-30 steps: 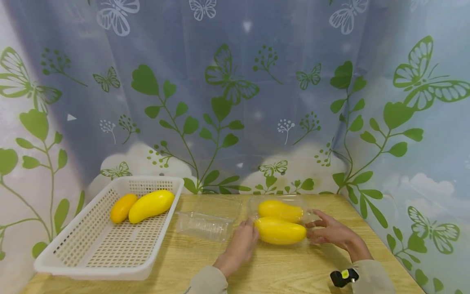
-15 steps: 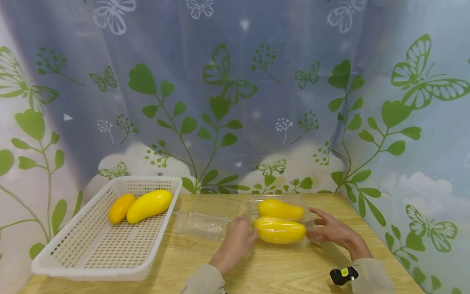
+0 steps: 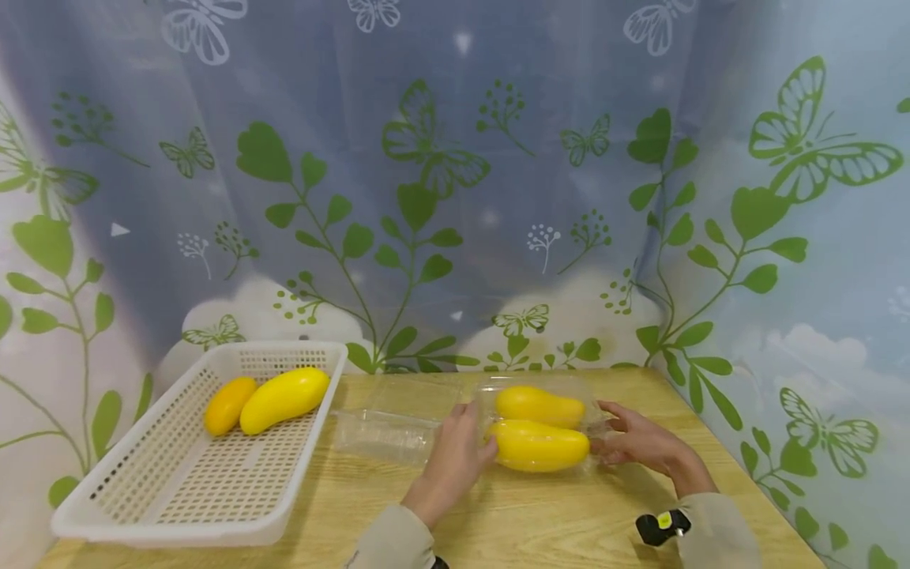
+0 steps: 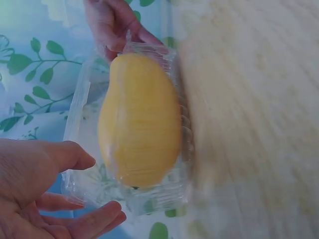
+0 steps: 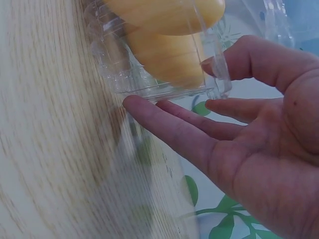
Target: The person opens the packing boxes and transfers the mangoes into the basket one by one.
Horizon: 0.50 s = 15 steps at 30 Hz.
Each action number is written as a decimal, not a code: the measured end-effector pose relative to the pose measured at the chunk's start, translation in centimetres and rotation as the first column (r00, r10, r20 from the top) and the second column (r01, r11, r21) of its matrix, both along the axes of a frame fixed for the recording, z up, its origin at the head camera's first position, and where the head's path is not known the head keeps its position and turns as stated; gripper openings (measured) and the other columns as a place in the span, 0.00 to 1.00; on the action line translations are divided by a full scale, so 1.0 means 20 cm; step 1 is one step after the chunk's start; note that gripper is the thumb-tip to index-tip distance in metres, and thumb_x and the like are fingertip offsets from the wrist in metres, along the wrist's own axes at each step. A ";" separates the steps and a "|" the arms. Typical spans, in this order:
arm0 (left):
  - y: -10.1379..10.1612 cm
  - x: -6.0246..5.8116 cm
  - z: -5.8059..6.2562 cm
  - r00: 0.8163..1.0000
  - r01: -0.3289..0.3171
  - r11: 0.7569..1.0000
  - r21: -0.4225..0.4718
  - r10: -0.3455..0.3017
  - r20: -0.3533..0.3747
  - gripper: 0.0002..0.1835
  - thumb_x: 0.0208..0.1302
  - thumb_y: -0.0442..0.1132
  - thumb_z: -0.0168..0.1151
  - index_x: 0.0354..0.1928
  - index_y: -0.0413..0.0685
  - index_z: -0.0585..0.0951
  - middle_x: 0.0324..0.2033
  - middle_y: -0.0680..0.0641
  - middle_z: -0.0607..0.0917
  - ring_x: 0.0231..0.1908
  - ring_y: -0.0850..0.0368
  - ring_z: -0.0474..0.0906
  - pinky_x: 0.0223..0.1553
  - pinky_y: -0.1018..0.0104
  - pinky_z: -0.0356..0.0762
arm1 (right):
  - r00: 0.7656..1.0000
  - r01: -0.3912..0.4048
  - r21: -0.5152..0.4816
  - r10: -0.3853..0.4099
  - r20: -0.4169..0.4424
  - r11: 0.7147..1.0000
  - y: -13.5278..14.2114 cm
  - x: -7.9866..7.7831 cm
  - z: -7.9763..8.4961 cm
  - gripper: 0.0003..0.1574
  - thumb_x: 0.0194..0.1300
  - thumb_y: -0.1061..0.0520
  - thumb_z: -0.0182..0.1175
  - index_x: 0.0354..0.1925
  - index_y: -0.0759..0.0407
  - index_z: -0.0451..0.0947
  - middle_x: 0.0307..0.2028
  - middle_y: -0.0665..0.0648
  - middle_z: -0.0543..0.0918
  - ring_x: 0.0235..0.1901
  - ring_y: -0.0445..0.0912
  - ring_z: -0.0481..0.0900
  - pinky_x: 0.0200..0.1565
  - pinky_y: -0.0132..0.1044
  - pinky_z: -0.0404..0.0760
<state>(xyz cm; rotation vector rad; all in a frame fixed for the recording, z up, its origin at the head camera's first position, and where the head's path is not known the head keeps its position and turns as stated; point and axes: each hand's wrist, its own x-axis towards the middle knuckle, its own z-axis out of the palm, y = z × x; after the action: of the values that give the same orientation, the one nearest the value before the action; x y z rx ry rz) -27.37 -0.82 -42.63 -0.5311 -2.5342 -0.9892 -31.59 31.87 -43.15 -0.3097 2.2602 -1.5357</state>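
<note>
Two fruits [image 3: 540, 446] lie in the clear box [image 3: 484, 395] on the table [image 3: 519, 518]. The left hand [image 3: 455, 452] is spread at its left end, the right hand [image 3: 637, 444] spread against its right. Left of it: another box [image 3: 384, 437], then a basket [image 3: 235, 482] holding two more fruits [image 3: 284, 401].

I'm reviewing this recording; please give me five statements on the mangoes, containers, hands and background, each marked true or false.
1. An orange mango and a yellow mango lie in the white basket. True.
2. The left hand and right hand are at opposite ends of a clear plastic box. True.
3. That box contains just one mango. False: it holds a front mango and a rear mango.
4. Another clear container lies beyond the right hand, far from the basket. False: the other clear container is between basket and left hand.
5. Butterflies are printed on the backdrop. True.
</note>
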 end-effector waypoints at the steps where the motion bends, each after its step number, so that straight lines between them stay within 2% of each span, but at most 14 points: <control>1: 0.00 0.00 0.01 1.000 0.002 1.000 0.004 -0.002 0.009 0.32 0.62 0.32 0.69 0.67 0.26 0.72 0.54 0.28 0.83 0.41 0.44 0.86 0.39 0.63 0.88 | 1.000 -0.010 -0.011 0.010 -0.001 1.000 0.00 0.00 0.00 0.60 0.70 0.65 0.61 0.80 0.71 0.29 0.72 0.89 0.48 0.48 0.51 0.87 0.46 0.40 0.89; 5: 0.01 -0.02 0.04 1.000 -0.004 1.000 0.010 0.003 0.024 0.31 0.63 0.32 0.68 0.67 0.26 0.73 0.56 0.27 0.82 0.41 0.45 0.86 0.38 0.66 0.88 | 0.999 -0.046 -0.048 0.046 -0.003 0.998 0.00 -0.02 -0.01 0.61 0.73 0.63 0.60 0.79 0.73 0.26 0.71 0.88 0.55 0.51 0.51 0.87 0.49 0.42 0.89; 8: 0.01 -0.03 0.07 1.000 -0.001 1.000 0.010 0.001 0.027 0.30 0.66 0.33 0.67 0.66 0.26 0.73 0.59 0.25 0.80 0.49 0.37 0.86 0.47 0.58 0.89 | 0.998 -0.061 -0.054 0.060 -0.011 0.997 0.01 -0.02 -0.01 0.61 0.74 0.62 0.61 0.79 0.73 0.26 0.70 0.89 0.56 0.53 0.53 0.86 0.50 0.44 0.89; 11: 0.01 -0.05 0.11 0.999 0.005 1.000 0.012 -0.005 0.032 0.29 0.67 0.33 0.66 0.68 0.27 0.72 0.62 0.25 0.78 0.60 0.31 0.80 0.56 0.48 0.85 | 0.998 -0.064 -0.053 0.063 -0.016 0.997 0.01 -0.01 -0.01 0.60 0.74 0.61 0.61 0.79 0.74 0.27 0.69 0.89 0.57 0.54 0.56 0.86 0.50 0.45 0.89; 15: 0.01 -0.07 0.15 0.999 0.022 1.000 0.008 -0.023 0.046 0.28 0.68 0.32 0.65 0.67 0.28 0.73 0.62 0.27 0.79 0.61 0.31 0.79 0.58 0.47 0.83 | 0.998 -0.062 -0.051 0.061 -0.010 0.997 0.01 0.00 0.00 0.58 0.74 0.61 0.60 0.79 0.74 0.29 0.70 0.89 0.57 0.53 0.57 0.86 0.51 0.46 0.89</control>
<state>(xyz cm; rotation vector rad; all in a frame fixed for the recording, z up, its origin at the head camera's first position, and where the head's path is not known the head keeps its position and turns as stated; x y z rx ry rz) -28.85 -0.55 -39.70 -0.5415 -2.5692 -1.0303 -31.62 32.12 -43.23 -0.3976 2.1998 -1.5650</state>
